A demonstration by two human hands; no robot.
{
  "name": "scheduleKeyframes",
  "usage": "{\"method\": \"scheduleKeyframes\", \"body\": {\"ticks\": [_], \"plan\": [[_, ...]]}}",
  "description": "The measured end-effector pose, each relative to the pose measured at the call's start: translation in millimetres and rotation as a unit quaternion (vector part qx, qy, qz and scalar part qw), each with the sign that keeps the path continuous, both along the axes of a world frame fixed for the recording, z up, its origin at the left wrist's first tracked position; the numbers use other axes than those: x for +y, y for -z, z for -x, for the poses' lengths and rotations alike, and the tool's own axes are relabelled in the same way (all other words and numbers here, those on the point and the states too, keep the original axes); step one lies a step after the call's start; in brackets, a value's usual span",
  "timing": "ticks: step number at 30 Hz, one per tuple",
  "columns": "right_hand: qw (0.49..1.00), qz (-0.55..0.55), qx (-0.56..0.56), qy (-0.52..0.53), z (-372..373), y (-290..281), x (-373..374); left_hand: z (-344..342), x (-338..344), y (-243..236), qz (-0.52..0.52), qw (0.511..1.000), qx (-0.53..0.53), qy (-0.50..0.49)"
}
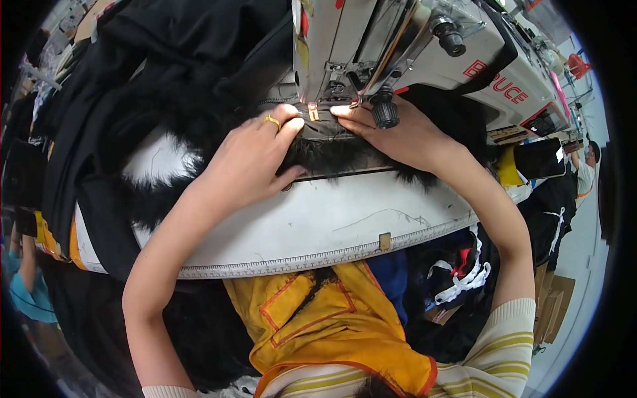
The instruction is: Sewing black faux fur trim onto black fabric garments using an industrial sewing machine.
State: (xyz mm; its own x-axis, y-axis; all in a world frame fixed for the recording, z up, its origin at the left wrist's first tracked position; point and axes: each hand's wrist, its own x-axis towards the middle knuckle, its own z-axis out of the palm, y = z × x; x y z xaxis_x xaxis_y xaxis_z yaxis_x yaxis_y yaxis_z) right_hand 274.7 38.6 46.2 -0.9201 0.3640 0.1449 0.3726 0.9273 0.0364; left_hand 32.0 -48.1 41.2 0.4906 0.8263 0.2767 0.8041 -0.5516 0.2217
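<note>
A white sewing machine stands at the top, its presser foot down on dark fabric edged with black feathery trim. Just left of the foot, my left hand, a gold ring on one finger, presses fingertips on the fabric, thumb apart. My right hand lies right of the foot with fingers stretched onto the fabric, partly behind a black knob. The white machine table has a ruler strip along its front edge.
Heaped black cloth fills the upper left. A black phone lies at the right by yellow material. White and red ties rest below the table at right. Co-workers appear at far left and far right; cardboard stands at lower right.
</note>
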Motion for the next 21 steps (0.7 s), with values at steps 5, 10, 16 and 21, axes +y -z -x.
{"method": "scheduleKeyframes", "body": {"ticks": [5,10,16,21], "plan": [[0.998,-0.061,-0.023,-0.023,-2,5,2,4,2,-8,0.06,0.994,0.08,0.035],[0.997,0.063,-0.043,-0.007,-6,-9,11,-4,6,-20,0.054,0.986,0.157,-0.013],[0.996,0.063,-0.023,-0.067,-9,-1,11,-11,-21,-28,0.053,0.985,0.16,0.035],[0.998,-0.038,-0.013,-0.056,-5,0,-4,-20,-19,-10,-0.039,0.986,0.138,0.091]]}}
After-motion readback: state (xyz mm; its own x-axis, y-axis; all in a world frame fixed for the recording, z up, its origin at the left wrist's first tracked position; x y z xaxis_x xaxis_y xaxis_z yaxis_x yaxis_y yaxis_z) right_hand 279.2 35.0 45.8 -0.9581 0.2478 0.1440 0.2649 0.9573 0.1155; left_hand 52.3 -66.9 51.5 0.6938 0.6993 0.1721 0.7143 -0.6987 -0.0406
